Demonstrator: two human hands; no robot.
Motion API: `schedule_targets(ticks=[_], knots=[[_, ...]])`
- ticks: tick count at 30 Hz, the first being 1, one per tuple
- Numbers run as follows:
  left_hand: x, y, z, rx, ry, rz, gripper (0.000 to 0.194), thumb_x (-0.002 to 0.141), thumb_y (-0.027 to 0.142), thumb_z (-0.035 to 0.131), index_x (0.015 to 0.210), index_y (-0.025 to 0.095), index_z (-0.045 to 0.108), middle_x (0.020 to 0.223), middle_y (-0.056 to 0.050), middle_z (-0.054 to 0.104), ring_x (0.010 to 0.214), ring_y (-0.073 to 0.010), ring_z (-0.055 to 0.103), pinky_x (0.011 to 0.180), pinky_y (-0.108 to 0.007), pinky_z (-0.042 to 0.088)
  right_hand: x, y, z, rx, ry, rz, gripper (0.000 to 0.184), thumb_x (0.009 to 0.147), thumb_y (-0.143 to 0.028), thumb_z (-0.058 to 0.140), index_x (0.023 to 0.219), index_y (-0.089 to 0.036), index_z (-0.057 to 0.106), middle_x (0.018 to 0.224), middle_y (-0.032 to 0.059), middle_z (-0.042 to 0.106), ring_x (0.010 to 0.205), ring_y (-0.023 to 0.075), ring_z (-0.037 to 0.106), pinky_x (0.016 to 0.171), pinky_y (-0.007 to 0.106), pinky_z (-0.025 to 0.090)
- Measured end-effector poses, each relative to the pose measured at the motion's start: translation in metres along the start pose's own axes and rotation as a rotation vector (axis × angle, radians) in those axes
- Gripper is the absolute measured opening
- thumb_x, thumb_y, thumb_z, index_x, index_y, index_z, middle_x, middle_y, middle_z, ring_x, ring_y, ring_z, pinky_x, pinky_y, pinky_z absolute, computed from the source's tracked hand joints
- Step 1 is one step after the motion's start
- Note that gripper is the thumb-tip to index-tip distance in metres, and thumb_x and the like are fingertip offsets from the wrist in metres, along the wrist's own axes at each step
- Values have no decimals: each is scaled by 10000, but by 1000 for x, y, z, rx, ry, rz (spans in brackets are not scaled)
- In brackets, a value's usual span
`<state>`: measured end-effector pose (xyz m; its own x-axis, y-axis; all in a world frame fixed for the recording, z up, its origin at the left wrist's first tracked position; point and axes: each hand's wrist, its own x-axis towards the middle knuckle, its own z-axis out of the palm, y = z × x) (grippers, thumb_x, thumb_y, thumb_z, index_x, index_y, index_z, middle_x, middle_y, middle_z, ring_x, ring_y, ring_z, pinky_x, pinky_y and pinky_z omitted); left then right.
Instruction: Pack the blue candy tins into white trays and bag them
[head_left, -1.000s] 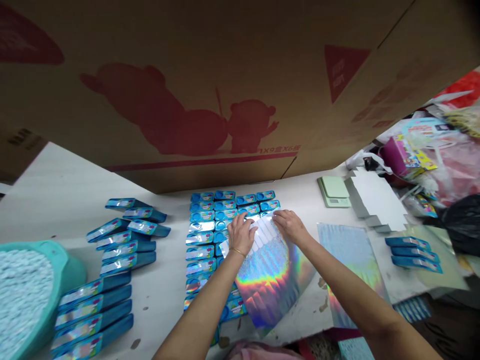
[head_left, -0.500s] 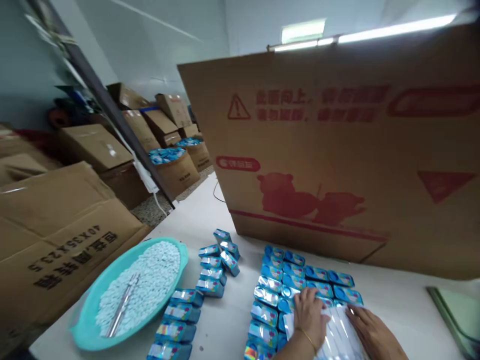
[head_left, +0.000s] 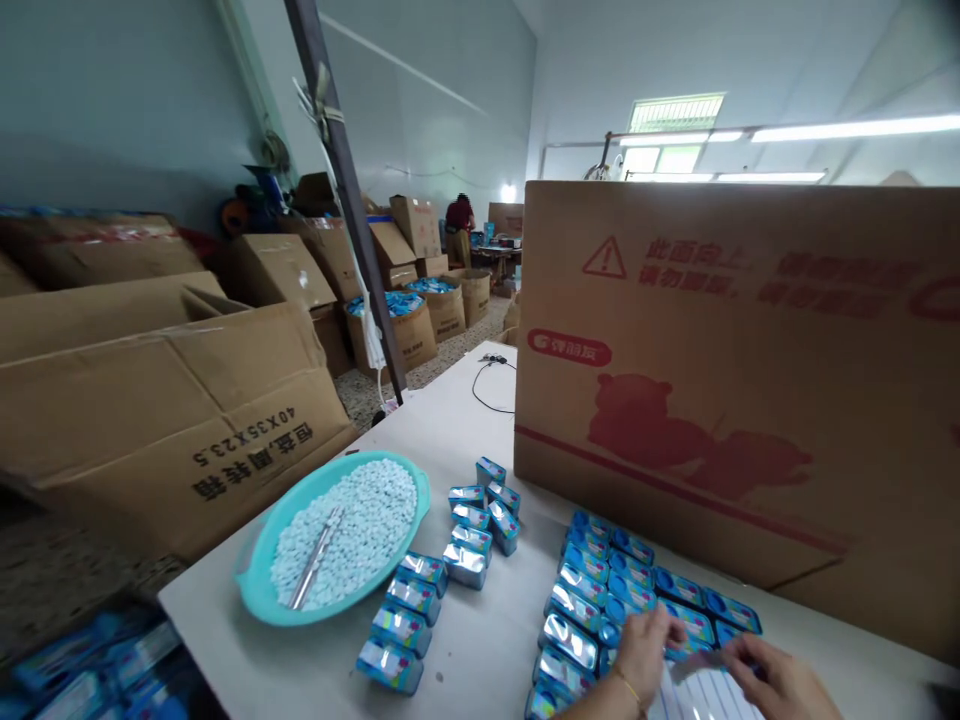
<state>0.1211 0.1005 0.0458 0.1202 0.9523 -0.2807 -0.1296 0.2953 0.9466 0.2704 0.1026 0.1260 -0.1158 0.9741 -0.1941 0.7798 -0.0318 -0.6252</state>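
Little shiny strip (head_left: 697, 664) was up between the two hands, right over the striped sheet (head_left: 709, 698). Right hand (head_left: 780, 684) had one end pinched; left hand (head_left: 643, 648) was curled by the other end, couldn't tell if it was gripping. Rows of blue containers (head_left: 571, 606) sat just beside, big carton (head_left: 720, 360) behind, teal basin (head_left: 259, 586) of pale pellets (head_left: 371, 520) way off left.

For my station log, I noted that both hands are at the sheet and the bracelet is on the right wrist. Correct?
Not quite: the head view shows the bracelet on the wrist of the left hand, not the right hand. Both hands are at the sheet.
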Motion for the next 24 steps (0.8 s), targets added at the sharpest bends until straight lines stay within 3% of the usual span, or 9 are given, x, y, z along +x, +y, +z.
schedule_targets(ticks=[1,3,5,10,15,19,24], knots=[[-7,4,-10,-133,15,-56,562,729,612,297,818,185,652,808,-78,610,755,-197,544,725,-361,401,3,-12,10,103,-2,62,264,578,-501,511,544,-246,569,507,16,582,488,183,554,441,263,420],[-18,9,-32,-260,61,-81,519,632,595,486,855,151,636,766,-55,606,671,-157,537,647,-300,411,8,-29,35,316,13,177,319,544,-527,524,534,-210,553,488,10,557,461,164,529,404,243,379],[-25,10,-54,-247,136,-38,448,526,444,655,849,136,626,704,-19,592,620,-120,513,617,-251,401,9,-40,62,502,13,248,340,523,-525,556,550,-187,555,514,4,554,449,134,507,382,213,336],[-29,6,-99,-99,264,-3,228,601,240,575,790,118,613,541,33,522,503,-80,456,534,-213,380,6,-63,111,748,18,339,324,488,-463,634,572,-158,567,531,-9,552,416,92,469,365,176,265],[-24,8,-130,218,281,120,224,613,171,547,823,120,603,579,23,546,541,-98,500,535,-212,400,10,-76,138,753,102,321,299,541,-441,600,486,-150,557,350,-35,447,325,76,345,351,198,237],[-1,4,-146,276,253,87,252,587,174,598,837,141,594,679,10,568,622,-106,523,630,-230,417,28,-71,159,665,289,264,264,578,-411,557,535,-153,587,427,-20,523,388,104,434,404,215,333],[26,1,-153,367,280,98,224,585,130,599,809,150,601,689,16,554,586,-88,496,647,-233,416,51,-63,173,520,346,281,281,642,-406,495,606,-154,613,510,5,587,456,129,500,452,221,367]])
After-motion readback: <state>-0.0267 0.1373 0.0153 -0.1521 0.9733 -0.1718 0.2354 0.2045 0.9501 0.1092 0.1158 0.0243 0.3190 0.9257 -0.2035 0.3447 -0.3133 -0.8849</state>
